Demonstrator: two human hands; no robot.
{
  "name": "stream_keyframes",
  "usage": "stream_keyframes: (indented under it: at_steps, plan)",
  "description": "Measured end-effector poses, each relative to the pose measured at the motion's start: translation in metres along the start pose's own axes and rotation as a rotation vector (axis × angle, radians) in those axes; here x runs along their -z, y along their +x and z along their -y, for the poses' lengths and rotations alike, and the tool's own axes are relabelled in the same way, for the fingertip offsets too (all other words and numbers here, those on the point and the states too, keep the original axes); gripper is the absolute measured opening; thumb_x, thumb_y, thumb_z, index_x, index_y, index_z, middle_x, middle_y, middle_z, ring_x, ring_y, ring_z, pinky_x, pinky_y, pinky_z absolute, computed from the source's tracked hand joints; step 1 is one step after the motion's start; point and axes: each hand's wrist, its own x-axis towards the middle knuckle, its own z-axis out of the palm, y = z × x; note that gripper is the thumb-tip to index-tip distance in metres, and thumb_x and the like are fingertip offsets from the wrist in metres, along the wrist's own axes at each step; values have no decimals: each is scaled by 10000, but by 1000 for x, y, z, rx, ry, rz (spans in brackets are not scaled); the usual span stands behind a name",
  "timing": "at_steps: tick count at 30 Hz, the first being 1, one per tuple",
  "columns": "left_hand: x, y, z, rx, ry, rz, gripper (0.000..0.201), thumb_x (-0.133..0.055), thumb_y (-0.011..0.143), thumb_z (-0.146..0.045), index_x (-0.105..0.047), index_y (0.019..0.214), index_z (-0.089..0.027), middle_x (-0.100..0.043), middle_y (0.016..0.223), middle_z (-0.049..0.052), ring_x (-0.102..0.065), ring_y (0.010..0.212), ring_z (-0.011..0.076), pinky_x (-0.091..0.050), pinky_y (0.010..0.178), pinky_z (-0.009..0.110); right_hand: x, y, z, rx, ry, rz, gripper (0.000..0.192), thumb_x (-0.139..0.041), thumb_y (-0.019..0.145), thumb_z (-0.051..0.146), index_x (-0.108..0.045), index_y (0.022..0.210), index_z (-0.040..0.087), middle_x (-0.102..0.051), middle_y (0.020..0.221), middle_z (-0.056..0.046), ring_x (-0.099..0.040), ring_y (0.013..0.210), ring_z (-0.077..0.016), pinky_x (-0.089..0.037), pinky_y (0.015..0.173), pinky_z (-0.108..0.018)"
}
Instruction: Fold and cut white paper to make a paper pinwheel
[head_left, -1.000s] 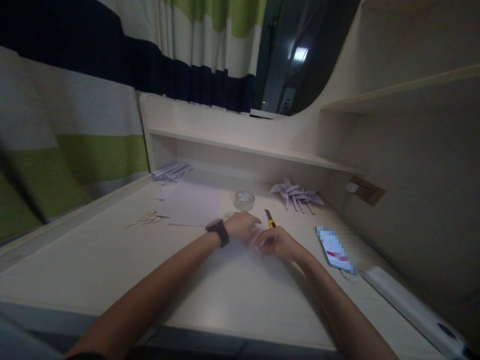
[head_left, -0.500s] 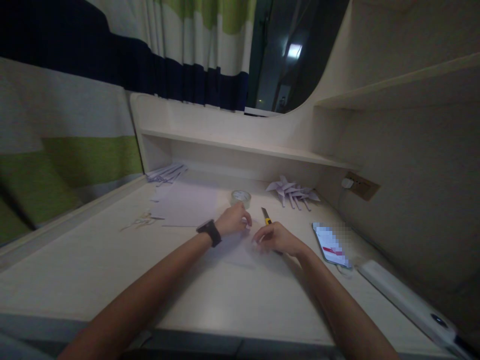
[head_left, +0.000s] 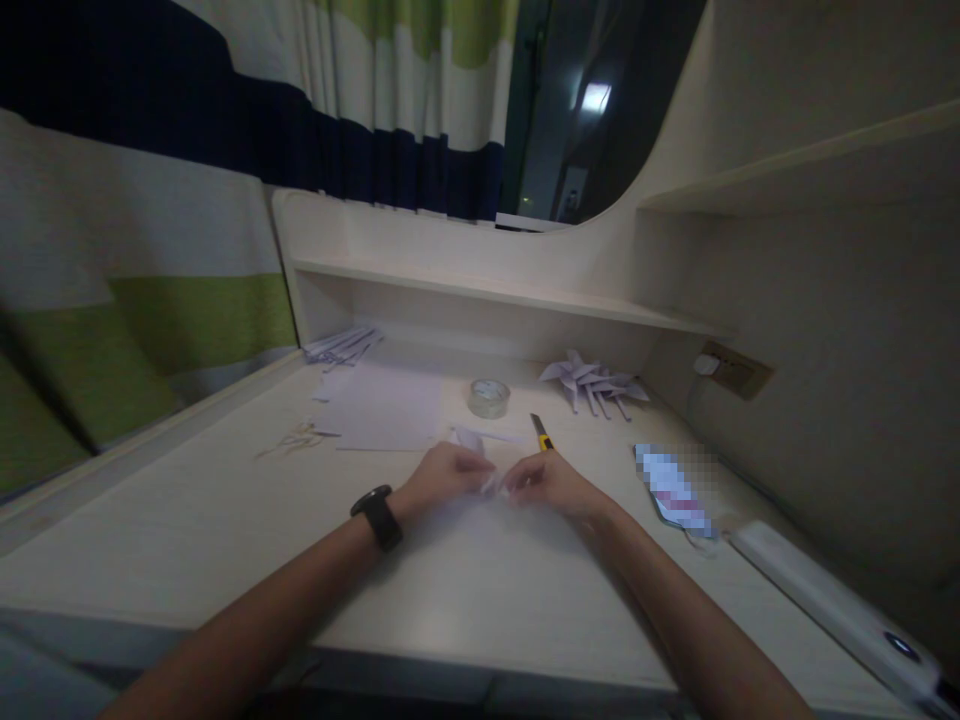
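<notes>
Dim desk (head_left: 225, 520), head view. Left hand (head_left: 442, 475) and right hand (head_left: 551, 482) close together at mid-desk, fingertips of both pinched on a small folded piece of white paper (head_left: 491, 484), held just above or against a flat sheet lying under the hands; the fold itself is too small and blurred to read. Black watch (head_left: 377, 516) on the left wrist. Just beyond the hands: a loose folded paper scrap (head_left: 472, 437), a yellow utility knife (head_left: 539, 433), and a roll of clear tape (head_left: 489, 397). At the back right, a cluster of finished paper pinwheels (head_left: 592, 382); at the back left, a bundle of paper strips (head_left: 345, 343) and a blank sheet (head_left: 386, 408); scissors (head_left: 300, 437) further left. Phone (head_left: 675, 490) right of the hands. Judgement: several pieces already made, this one mid-fold, unfinished; stock paper remains.
</notes>
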Motion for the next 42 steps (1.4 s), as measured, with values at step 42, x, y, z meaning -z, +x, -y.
stream_keyframes:
  at_steps: [42]
  plan:
    - [-7, -2, 10, -66, -97, -85, 209, -643, 683, -189, -727, 866, -133, -718, 800, 71, -652, 719, 187, -494, 662, 280, -24, 13, -22, -38, 224, -280, 370, -843, 437, 340, -675, 702, 144, -671, 658, -23, -588, 572, -128, -463, 562, -259]
